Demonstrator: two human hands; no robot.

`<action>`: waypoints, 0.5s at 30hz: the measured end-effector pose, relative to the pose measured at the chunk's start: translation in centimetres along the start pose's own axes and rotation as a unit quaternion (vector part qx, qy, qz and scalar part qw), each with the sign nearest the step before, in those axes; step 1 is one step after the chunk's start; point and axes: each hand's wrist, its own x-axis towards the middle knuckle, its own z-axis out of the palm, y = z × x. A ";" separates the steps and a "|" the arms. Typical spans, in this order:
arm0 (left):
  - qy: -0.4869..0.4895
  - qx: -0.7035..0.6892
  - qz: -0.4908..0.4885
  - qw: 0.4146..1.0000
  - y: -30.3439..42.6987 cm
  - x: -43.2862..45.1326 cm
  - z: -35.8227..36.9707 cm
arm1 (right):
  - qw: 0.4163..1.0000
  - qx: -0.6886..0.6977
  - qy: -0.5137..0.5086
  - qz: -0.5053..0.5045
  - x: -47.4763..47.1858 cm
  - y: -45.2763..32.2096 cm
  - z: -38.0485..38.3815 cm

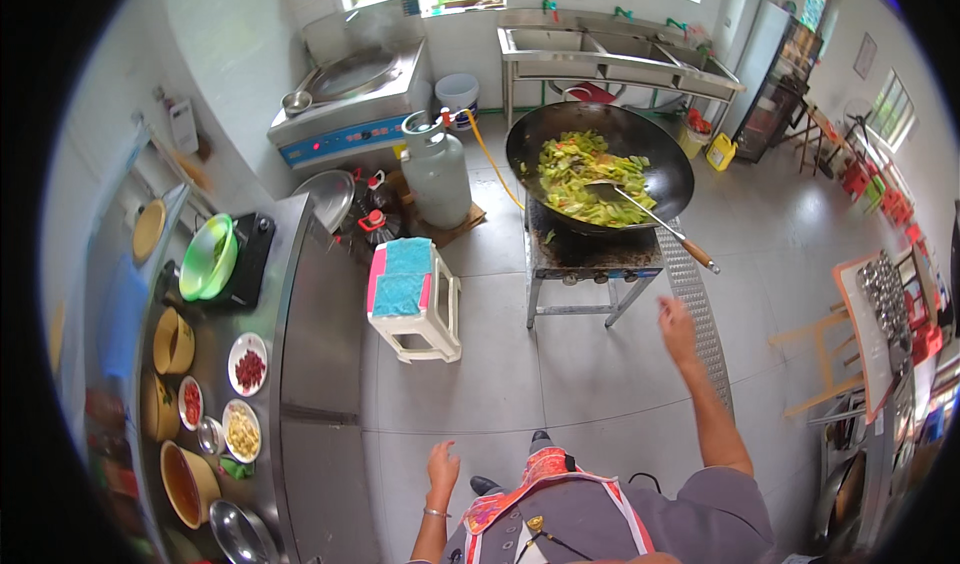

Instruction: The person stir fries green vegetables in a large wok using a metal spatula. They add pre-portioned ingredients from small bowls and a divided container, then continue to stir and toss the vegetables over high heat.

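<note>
My right hand is held out over the floor with nothing in it. It is below the wooden handle of a wok spatula, apart from it. The spatula's blade rests in sliced green vegetables with red bits. These lie in a large black wok on a gas stove, and the handle juts over the rim. My left hand hangs empty at my side, fingers loosely bent and apart, between the steel counter and my apron.
Left, a steel counter bears bowls of cut ingredients. A plastic stool with a teal cloth stands ahead. A gas cylinder and yellow hose are left of the wok. A drain grate runs right of the stove.
</note>
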 end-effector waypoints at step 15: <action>-0.085 -0.043 0.353 0.931 27.8 12.4 1.3 | 0.968 -0.091 -0.207 0.106 17.9 11.5 -2.8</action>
